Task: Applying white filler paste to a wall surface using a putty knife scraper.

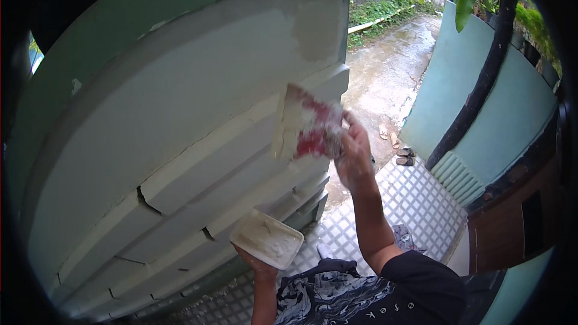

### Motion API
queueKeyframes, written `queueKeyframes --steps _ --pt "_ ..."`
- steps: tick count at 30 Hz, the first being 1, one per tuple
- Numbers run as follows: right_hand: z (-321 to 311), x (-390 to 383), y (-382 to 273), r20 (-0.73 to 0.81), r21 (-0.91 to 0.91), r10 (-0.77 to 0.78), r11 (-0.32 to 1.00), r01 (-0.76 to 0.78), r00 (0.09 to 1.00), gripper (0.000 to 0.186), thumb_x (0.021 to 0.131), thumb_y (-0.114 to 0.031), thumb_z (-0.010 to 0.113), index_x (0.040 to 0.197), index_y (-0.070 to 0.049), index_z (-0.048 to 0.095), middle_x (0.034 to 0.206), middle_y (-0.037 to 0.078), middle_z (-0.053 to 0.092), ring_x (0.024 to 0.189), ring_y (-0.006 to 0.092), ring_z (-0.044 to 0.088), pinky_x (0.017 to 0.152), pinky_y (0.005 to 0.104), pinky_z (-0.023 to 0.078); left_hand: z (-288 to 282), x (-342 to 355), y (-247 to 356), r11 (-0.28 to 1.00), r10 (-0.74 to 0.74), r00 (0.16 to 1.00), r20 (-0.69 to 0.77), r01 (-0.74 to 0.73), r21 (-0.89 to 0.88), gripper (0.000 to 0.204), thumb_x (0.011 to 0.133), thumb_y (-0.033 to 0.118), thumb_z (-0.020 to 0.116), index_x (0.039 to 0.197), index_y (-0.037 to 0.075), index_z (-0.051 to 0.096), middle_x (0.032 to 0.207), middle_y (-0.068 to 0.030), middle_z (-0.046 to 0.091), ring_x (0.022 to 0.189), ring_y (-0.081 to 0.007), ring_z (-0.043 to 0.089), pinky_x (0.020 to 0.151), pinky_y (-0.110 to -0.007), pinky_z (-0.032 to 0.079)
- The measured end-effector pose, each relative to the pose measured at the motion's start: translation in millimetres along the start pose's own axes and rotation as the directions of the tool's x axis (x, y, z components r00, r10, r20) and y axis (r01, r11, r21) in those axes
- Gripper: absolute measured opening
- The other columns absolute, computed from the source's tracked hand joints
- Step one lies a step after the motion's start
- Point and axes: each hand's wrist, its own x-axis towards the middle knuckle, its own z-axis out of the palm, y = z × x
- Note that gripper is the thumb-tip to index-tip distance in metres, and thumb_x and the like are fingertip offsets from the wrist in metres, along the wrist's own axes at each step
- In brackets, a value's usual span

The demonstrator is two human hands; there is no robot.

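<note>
My right hand (pixel 355 147) is closed on a wide, flat putty spreader (pixel 310 123), red where it shows through a crust of whitish putty. It is raised in front of the wall's ledge (pixel 241 121); whether its edge touches the wall I cannot tell. Lower down, my left hand (pixel 257 263) supports a white rectangular tub (pixel 289 242) from below, its fingers mostly hidden beneath it. White paste is smeared over the tub's inside. The pale wall panel (pixel 180 66) has a damp-looking beige patch (pixel 316 30) near its right end.
Stepped ledges with dark gaps (pixel 147 200) run along the lower wall. Grey-and-white checked tiles (pixel 415 195) cover the floor. Sandals (pixel 405 156) lie by the wet path (pixel 391 54). A dark post (pixel 481 84) leans before a mint-green wall (pixel 518 102) on the right.
</note>
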Motion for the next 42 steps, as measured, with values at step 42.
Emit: queueKeyframes --steps 42 --pt "75 102 -16 0.312 -0.926 -0.700 -0.072 0.371 0.643 0.057 0.075 0.000 0.063 0.129 -0.006 0.046 0.085 0.024 0.066 0.080 0.0404 0.066 0.070 0.0441 0.053 -28 -10 -4 0.996 -0.070 0.994 -0.086 0.065 -0.061 0.072 0.087 0.070 0.036 0.137 0.018 0.042 0.132 -0.0062 0.049 0.118 -0.0298 0.052 0.097 -0.051 0.046"
